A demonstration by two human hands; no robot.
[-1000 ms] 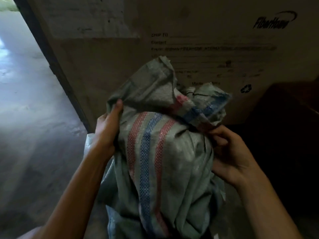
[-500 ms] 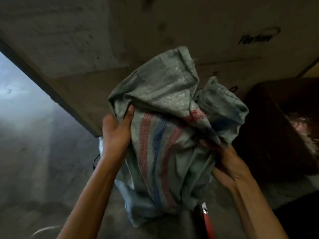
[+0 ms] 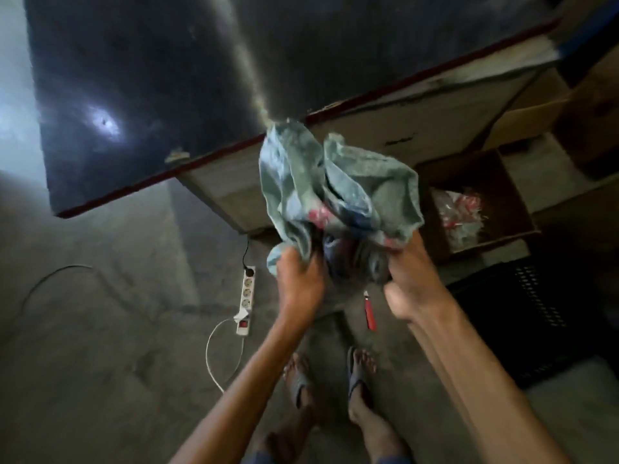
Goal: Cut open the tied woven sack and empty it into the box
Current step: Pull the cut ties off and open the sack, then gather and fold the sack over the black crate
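Note:
I hold the grey-green woven sack (image 3: 338, 192) with red and blue stripes in the air, bunched up and limp. My left hand (image 3: 298, 283) grips its lower left part. My right hand (image 3: 413, 283) grips its lower right part. To the right stands the open brown cardboard box (image 3: 512, 202) with red and clear plastic pieces inside. A red box cutter (image 3: 369, 311) lies on the floor below the sack, between my hands.
A large dark-topped cardboard carton (image 3: 234, 182) stands behind the sack. A white power strip (image 3: 246, 296) with its cable lies on the concrete floor at left. A black crate (image 3: 536, 306) sits at right. My sandalled feet (image 3: 330, 373) are below.
The view has swung down to the floor. The sack has gone from bulky and upright to limp and bunched between my hands, held higher near the box.

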